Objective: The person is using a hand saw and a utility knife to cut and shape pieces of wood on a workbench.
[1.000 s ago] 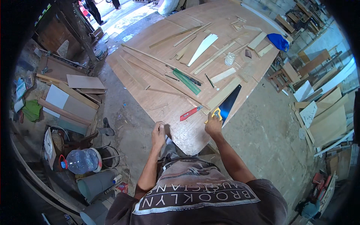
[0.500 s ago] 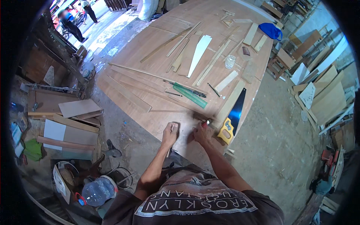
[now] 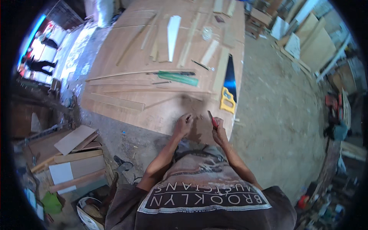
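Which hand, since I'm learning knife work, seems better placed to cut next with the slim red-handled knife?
Likely the right hand: it grips the knife, tip pointing forward; the left hand is apart from it.

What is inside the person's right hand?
The right hand grips a red cutter, whose narrow tip and some red handle stick out above it. The rest of the handle is covered by that hand, so its lower end cannot be seen.
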A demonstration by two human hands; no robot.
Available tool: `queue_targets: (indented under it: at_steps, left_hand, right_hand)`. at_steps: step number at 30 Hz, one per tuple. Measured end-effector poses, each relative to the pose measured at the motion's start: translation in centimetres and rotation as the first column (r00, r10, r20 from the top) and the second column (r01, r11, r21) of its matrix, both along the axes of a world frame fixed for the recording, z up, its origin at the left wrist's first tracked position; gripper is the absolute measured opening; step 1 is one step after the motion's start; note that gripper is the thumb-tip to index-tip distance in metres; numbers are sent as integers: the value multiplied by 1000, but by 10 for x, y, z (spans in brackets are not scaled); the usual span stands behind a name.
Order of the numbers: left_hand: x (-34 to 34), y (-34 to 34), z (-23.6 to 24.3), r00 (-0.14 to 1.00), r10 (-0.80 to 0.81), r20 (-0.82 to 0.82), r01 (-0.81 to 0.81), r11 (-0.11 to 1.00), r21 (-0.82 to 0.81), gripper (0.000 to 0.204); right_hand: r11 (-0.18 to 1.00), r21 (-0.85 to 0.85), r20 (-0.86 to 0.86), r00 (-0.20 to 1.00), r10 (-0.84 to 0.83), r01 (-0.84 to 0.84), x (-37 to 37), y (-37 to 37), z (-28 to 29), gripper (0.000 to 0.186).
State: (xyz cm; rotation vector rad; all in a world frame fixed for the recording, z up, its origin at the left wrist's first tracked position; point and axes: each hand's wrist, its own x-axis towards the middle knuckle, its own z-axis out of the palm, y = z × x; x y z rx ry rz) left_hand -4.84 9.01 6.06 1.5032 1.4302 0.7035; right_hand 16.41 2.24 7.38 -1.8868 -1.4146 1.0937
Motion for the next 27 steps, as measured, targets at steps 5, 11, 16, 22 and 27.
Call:
queue_targets:
  at_steps: [5,11,16,22,27]
  left_hand:
    - [81,-16,-25,959,-282,-41,284,953,103,21]
    - [137,-44,-98,947,-317,53,288,910,297,21]
    - [168,-55,-38,828,-361,-428,500,820,277,23]
    - [169,-72,-38,886,-271,-377,400,858,323,23]
    - [169,-78,-47,921,-221,-320,326,888,325,18]
  right_hand:
    - [963,-96,-155,952,-265,253,61,-78,-28,34]
    - [944,-206,-167,941,-294,259,91,-117,-49,34]
    - [975,-97,-153,965,-213,200,102,-133,-38,40]
    - [986,50,-123,981,-149,156,92,-141,-56,39]
    - [970,-120,-73,972,-223,213,75,-132,-34,37]
